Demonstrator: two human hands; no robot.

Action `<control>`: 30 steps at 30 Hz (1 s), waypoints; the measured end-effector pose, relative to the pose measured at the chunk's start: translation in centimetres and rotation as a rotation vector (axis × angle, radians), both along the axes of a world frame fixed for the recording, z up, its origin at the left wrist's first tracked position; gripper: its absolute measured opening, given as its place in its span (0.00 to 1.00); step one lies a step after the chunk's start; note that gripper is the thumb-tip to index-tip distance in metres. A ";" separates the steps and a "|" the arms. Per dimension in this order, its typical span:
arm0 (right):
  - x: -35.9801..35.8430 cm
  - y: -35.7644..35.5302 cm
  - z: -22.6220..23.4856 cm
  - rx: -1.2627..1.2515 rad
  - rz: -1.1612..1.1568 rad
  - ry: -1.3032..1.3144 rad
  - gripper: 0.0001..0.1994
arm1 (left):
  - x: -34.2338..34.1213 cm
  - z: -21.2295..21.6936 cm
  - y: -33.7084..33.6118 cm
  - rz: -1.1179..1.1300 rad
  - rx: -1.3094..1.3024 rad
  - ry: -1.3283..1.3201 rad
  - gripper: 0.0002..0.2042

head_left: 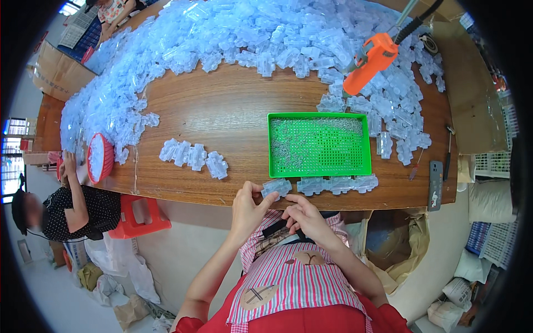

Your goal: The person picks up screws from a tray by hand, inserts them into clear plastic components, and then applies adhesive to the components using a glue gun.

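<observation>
My left hand (pixel 248 210) grips a clear plastic housing (pixel 276 187) at the table's front edge, with the thumb on its near side. Just right of it, my right hand (pixel 308 220) has its fingers curled together below the edge; whatever they may hold is too small to make out. A row of similar clear housings (pixel 338 184) lies to the right, along the near side of a green perforated tray (pixel 319 172). Small metal screws (pixel 286 150) are scattered in that tray, thickest at its left and far sides. Another short row of housings (pixel 191 156) sits left of the tray.
A large heap of clear housings (pixel 222 33) covers the far table. An orange electric screwdriver (pixel 371 65) hangs over the right side. A phone (pixel 435 186) and a thin tool (pixel 447 152) lie at the right edge. A co-worker (pixel 78 211) sits at left beside a red basket (pixel 109 158).
</observation>
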State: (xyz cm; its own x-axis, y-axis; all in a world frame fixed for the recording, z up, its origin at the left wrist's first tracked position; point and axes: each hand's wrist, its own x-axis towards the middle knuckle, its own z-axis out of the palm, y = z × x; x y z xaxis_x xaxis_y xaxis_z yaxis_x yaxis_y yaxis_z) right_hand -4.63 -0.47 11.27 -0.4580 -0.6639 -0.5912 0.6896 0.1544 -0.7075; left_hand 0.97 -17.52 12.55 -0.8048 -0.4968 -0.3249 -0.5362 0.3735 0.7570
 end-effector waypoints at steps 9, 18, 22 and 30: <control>-1.2 -1.0 3.7 -0.319 -0.316 -0.288 0.20 | 0.5 4.4 -0.4 0.208 0.728 0.196 0.19; -5.4 -3.5 4.3 -0.456 -0.646 -0.634 0.23 | -4.4 6.7 1.1 -0.123 0.120 0.419 0.18; -7.3 -3.9 4.4 -0.489 -0.630 -0.594 0.24 | -5.5 7.1 1.0 -0.291 -0.202 0.441 0.20; -9.0 -4.2 3.9 -0.592 -0.637 -0.589 0.24 | -7.2 5.7 0.1 -0.482 -0.516 0.618 0.21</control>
